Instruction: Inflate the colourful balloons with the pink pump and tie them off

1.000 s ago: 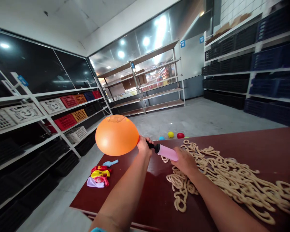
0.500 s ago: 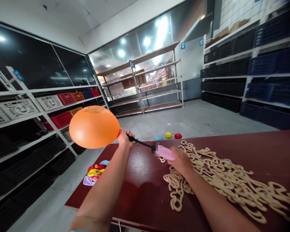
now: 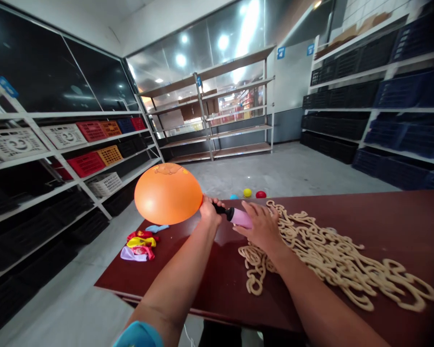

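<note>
An inflated orange balloon (image 3: 168,195) points leftward from my left hand (image 3: 211,210), whose fingers close round its neck and the black nozzle end of a hand pump. The pump's pink barrel (image 3: 241,218) lies against my right hand (image 3: 262,225). That hand's fingers are spread over the barrel, with the thumb beneath it. Little of the pump's rod shows between the hands. Beside my right forearm a tangled beige rope (image 3: 332,250) spreads over the dark red table (image 3: 217,279). Uninflated balloons (image 3: 141,243) in several colours lie at the table's left end.
Small yellow (image 3: 247,193) and red balls (image 3: 261,194) show beyond the table's far edge, with a blue one partly hidden. Shelves with crates (image 3: 90,164) stand at the left, more crate shelves (image 3: 369,111) at the right, and a metal rack (image 3: 235,150) at the back.
The pump has shortened as my hands came closer together. The balloon and my left hand moved right in the view. My right hand's fingers have spread from their wrap round the barrel.
</note>
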`<state>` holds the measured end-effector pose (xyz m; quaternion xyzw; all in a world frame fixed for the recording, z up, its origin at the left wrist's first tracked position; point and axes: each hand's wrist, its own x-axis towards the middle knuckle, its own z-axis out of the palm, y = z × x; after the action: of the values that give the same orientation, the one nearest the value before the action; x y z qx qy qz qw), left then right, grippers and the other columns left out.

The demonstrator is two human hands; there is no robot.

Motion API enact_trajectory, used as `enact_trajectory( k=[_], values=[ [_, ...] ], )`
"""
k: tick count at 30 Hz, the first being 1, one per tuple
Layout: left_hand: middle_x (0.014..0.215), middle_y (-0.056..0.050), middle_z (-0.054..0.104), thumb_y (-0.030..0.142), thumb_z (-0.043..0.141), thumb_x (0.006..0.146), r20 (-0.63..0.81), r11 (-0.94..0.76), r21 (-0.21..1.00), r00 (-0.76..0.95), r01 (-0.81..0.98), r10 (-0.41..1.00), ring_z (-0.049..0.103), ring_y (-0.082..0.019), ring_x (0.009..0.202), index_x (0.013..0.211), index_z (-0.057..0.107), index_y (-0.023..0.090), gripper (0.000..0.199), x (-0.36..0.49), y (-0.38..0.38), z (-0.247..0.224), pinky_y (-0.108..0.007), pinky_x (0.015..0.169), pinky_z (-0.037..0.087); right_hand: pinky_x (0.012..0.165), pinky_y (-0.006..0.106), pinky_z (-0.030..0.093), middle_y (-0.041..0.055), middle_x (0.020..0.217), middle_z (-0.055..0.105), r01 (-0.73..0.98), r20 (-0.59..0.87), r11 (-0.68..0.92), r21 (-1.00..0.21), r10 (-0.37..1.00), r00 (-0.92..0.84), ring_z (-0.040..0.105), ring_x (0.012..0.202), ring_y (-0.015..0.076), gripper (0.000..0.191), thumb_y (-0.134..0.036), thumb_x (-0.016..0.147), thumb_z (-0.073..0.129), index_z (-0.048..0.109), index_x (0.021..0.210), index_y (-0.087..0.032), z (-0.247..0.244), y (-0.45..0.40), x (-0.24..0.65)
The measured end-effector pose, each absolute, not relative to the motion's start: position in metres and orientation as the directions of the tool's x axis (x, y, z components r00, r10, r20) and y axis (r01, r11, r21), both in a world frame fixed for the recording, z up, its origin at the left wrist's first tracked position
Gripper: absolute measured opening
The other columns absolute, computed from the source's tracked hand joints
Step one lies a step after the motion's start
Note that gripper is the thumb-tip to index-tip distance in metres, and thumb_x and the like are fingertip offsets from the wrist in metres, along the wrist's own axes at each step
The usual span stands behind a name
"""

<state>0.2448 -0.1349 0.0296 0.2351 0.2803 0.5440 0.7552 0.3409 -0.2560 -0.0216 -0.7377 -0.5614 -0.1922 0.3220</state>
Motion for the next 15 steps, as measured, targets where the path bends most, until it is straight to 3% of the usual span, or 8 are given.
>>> enact_trajectory(
  k=[3,7,9,12,15],
  values=[
    [0.048,0.003,0.032,0.038,0.037,0.085,-0.174,0.379,0.59,0.346,-0.713,0.922,0.036,-0.009,0.04,0.057,0.026,0.019,0.036,0.25,-0.152,0.02,-0.025,0.046,0.037,0.095,0.042,0.022,0.005,0.122,0.05,0.984,0.641,0.03,-0.175,0.762,0.091,0.042,0.11,0.0242,0.057,-0.036,0.077,0.056,0.035,0.13,-0.03,-0.01,-0.264,0.329],
    [0.049,0.001,0.037,0.035,0.033,0.087,-0.179,0.466,0.556,0.448,-0.689,0.876,0.044,-0.012,0.045,0.055,0.024,0.018,0.037,0.247,-0.157,0.013,-0.03,0.053,0.043,0.086,0.036,0.03,0.004,0.119,0.051,0.989,0.574,0.014,-0.147,0.815,0.074,0.046,0.101,0.0218,0.039,-0.025,0.082,0.048,0.047,0.121,-0.029,-0.003,-0.272,0.324],
    [0.052,0.0,0.043,0.035,0.032,0.087,-0.197,0.437,0.577,0.402,-0.69,0.894,0.049,-0.012,0.049,0.055,0.026,0.018,0.036,0.238,-0.144,0.009,-0.03,0.056,0.045,0.084,0.035,0.031,0.0038,0.117,0.052,0.99,0.536,-0.011,-0.138,0.84,0.084,0.047,0.096,0.0212,0.038,-0.025,0.081,0.05,0.049,0.118,-0.029,-0.002,-0.276,0.33],
    [0.052,0.0,0.046,0.039,0.033,0.087,-0.253,0.31,0.712,0.181,-0.63,0.95,0.05,-0.012,0.047,0.056,0.03,0.018,0.037,0.219,-0.118,-0.005,-0.024,0.049,0.043,0.08,0.035,0.032,0.0047,0.109,0.054,0.968,0.461,-0.185,-0.171,0.853,0.244,0.049,0.091,0.0211,0.035,-0.027,0.079,0.053,0.052,0.114,-0.028,-0.004,-0.281,0.35],
    [0.044,0.004,0.036,0.034,0.049,0.08,-0.24,0.282,0.795,0.147,-0.538,0.959,0.039,-0.008,0.036,0.057,0.033,0.019,0.032,0.207,-0.106,-0.025,-0.017,0.036,0.029,0.076,0.038,0.033,0.0087,0.1,0.057,0.846,0.34,-0.486,-0.219,0.775,0.533,0.052,0.086,0.0229,0.029,-0.03,0.078,0.054,0.057,0.106,-0.024,-0.012,-0.281,0.372]
  ],
)
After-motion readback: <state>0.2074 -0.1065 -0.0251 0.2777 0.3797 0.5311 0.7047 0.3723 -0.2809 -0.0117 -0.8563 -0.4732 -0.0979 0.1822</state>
